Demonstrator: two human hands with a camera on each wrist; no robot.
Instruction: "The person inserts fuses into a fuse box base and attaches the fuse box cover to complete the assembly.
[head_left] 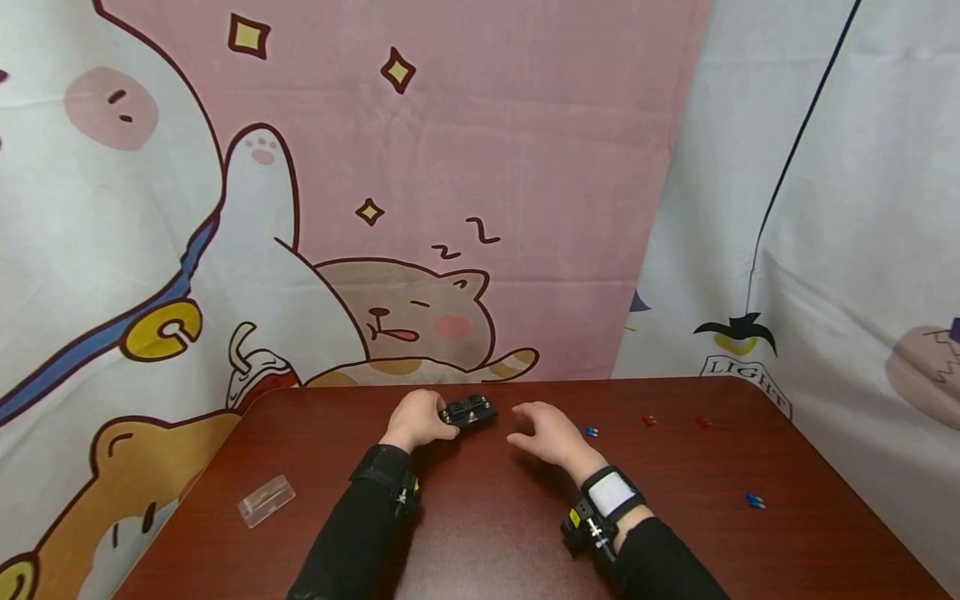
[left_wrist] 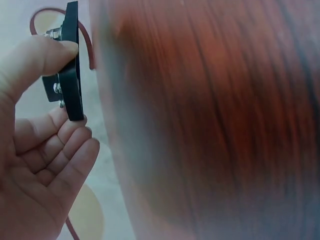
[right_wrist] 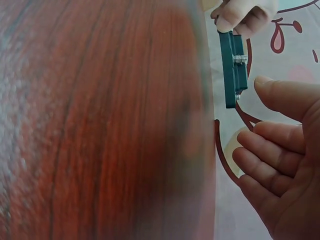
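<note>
In the head view my left hand (head_left: 420,419) pinches a black terminal block (head_left: 469,412) by its left end. Metal screws show along the block (left_wrist: 75,85) in the left wrist view, with the thumb pressed on one side and the fingertips at its lower end. My right hand (head_left: 553,435) is just right of the block, its fingers relaxed and apart from it, holding nothing. In the right wrist view, the right thumb and fingers (right_wrist: 270,162) point towards the block's free end.
A clear plastic cover (head_left: 266,501) lies on the brown table at the left. Small blue terminals (head_left: 592,432) lie near my right hand, with more blue ones (head_left: 755,501) further right. Small red terminals (head_left: 649,420) lie towards the back, others (head_left: 702,422) beside them. A printed cloth hangs behind.
</note>
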